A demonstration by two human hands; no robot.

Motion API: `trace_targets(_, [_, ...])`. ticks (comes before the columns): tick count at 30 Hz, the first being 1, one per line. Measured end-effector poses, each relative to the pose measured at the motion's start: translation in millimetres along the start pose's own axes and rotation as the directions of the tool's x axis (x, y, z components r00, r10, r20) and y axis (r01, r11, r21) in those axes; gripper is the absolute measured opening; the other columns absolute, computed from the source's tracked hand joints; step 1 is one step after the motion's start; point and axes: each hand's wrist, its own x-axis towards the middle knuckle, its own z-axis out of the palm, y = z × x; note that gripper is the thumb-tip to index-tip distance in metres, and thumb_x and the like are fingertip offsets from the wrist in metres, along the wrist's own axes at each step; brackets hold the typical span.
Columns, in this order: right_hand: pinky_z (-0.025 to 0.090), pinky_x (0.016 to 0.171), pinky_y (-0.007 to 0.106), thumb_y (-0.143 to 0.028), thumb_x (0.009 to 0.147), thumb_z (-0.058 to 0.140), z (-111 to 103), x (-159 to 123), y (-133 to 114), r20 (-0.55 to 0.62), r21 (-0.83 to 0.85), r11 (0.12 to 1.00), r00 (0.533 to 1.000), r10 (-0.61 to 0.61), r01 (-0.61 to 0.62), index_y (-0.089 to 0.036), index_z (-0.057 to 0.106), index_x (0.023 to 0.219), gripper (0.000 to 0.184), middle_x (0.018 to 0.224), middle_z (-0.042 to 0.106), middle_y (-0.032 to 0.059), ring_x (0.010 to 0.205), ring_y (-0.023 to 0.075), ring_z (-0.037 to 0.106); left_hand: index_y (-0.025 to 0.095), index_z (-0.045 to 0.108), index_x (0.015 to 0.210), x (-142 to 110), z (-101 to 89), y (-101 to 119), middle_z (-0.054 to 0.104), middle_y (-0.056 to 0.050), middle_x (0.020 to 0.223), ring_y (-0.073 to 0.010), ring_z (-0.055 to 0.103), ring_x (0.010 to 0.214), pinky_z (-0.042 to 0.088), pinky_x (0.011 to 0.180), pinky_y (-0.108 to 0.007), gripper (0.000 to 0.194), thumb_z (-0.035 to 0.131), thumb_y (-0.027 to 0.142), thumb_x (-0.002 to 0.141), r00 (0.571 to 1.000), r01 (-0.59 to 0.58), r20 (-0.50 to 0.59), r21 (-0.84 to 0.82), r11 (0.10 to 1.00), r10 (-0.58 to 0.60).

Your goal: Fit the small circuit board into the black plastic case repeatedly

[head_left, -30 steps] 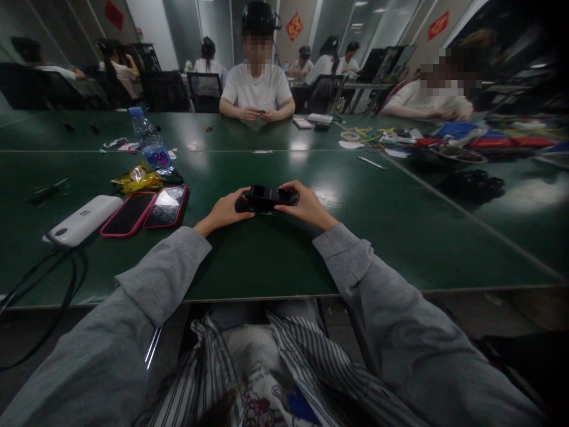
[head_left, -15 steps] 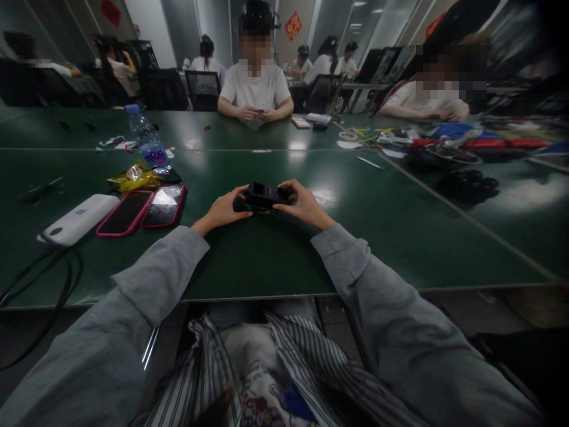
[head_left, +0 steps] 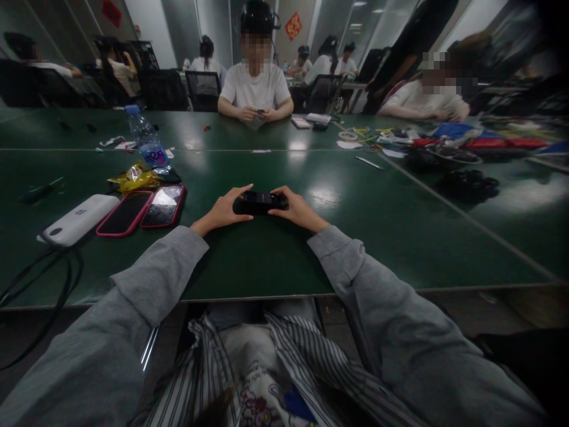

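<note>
A small black box-shaped electronic device (head_left: 258, 202) lies lengthwise between my hands over the green table. What kind of device it is I cannot make out. Around its left end are the thumb and fingers of my left hand (head_left: 227, 209), the thumb along the near side. The right end sits between the thumb and fingers of my right hand (head_left: 293, 207). Dark gaps or keys show faintly on the upper face. My palms hide none of its middle, but its underside is out of sight.
Left of my hands lie two red-cased phones (head_left: 164, 206), a white power bank (head_left: 82, 219) with a black cable, a yellow wrapper (head_left: 133, 178) and a water bottle (head_left: 149, 139). A pen-like rod (head_left: 370, 163) and cluttered wires (head_left: 364, 135) lie right. A person (head_left: 255, 89) sits opposite.
The device has come down and now lies flatter. A greenish circuit-board edge under it has gone from sight. My right hand has moved slightly left and down with it.
</note>
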Motion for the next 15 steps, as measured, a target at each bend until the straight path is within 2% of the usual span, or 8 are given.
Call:
trace_targets(6, [0.052, 0.078, 0.038, -0.042, 0.076, 0.074, 0.9, 0.9, 2.4, 0.007, 0.005, 1.000, 1.000, 0.013, -0.013, -0.022, 0.051, 0.118, 0.052, 0.109, 0.064, 0.0080, 0.093, 0.0237, 0.063, 0.032, 0.042, 0.141, 0.2, -0.2, 1.0, 0.053, -0.007, 0.140, -0.0286, 0.053, 0.123, 0.040, 0.104, -0.047, 0.065, 0.066, 0.046, 0.082, 1.000, 0.022, 0.021, -0.025, 0.999, -0.021])
trace_targets(11, [0.051, 0.078, 0.037, -0.041, 0.076, 0.074, 0.5, 1.7, 2.4, 0.018, -0.018, 1.000, 1.000, 0.020, -0.020, -0.020, 0.051, 0.117, 0.052, 0.110, 0.064, 0.0088, 0.091, 0.0231, 0.063, 0.031, 0.046, 0.137, 3.5, 1.9, -4.4, 0.054, -0.006, 0.139, -0.0276, 0.053, 0.123, 0.041, 0.104, -0.046, 0.064, 0.070, 0.044, 0.080, 1.000, 0.025, 0.014, -0.118, 0.993, -0.023])
trace_targets(15, [0.050, 0.080, 0.037, -0.040, 0.076, 0.074, 0.3, 2.6, 1.7, 0.030, -0.041, 0.999, 0.999, 0.024, -0.023, -0.020, 0.050, 0.118, 0.052, 0.112, 0.064, 0.0091, 0.095, 0.0245, 0.063, 0.030, 0.048, 0.134, 5.4, 1.4, -5.1, 0.056, -0.007, 0.135, -0.0279, 0.056, 0.120, 0.042, 0.102, -0.047, 0.064, 0.073, 0.044, 0.077, 0.999, 0.045, 0.021, -0.129, 0.991, -0.043])
